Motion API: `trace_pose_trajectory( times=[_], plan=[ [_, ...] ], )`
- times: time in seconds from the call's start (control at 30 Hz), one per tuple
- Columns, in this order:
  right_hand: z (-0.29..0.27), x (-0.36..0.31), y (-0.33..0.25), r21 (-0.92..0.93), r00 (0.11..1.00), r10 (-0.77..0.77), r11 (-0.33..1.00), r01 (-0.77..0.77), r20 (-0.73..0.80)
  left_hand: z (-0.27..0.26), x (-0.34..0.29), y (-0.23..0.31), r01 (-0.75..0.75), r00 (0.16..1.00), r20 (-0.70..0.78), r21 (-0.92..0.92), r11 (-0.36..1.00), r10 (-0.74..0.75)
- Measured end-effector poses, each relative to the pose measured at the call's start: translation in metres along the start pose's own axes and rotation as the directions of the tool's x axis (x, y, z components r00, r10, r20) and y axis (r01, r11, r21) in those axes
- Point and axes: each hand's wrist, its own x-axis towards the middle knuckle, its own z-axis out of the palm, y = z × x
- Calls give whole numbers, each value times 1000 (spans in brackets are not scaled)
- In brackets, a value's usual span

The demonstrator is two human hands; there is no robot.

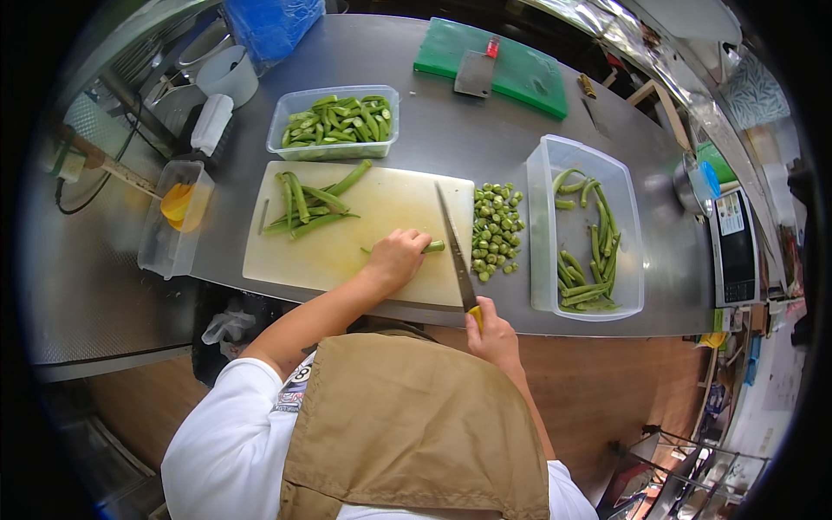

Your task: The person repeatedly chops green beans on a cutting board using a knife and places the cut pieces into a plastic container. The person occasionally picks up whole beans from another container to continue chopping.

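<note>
My left hand (pixel 398 260) is closed around an okra pod (pixel 433 247), pressing it to the white cutting board (pixel 390 199); the pod's stem end pokes out to the right. In my right hand (pixel 494 336) is the yellow handle of a long kitchen knife (pixel 456 238). Its blade points away from me over the board's right part, apart from the pod. Several whole okra pods (pixel 308 206) lie in a loose pile at the board's far left. Just right of the board, a heap of cut okra stem ends (pixel 497 227) rests on the metal table.
Cut okra fills a clear tub (pixel 274 143) behind the board. A larger plastic bin (pixel 541 243) with whole pods stands at the right. Farther back are a green cutting board (pixel 529 74), a cleaver (pixel 474 74) and a small knife (pixel 594 113). An orange-yellow item (pixel 177 204) sits in a left container.
</note>
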Motion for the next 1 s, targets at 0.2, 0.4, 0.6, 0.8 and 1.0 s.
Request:
trace_pose_trajectory(
  times=[0.2, 0.4, 0.6, 0.8, 1.0],
  plan=[
    [-15, -13, -10, -175, 993, -33, 983, 53, 112, 11, -4, 1, 27, 999, 30, 78, 997, -30],
    [-8, 7, -23, -223, 967, 34, 975, 24, 252, 20, -6, 0, -10, 999, 38, 120, 993, 6],
    [20, 48, -24, -178, 983, 7, 984, 26, 182, -22, 2, 9, 42, 999, -23, -171, 984, -47],
    [13, 48, -23, -133, 982, 28, 991, -4, 185, -62, -31, -27, 141, 909, -99, -841, 522, -406],
    [12, 26, -37, -154, 987, -63, 984, 86, 151, -17, -67, -43, 327, 867, 48, -804, 496, -496]
  ],
)
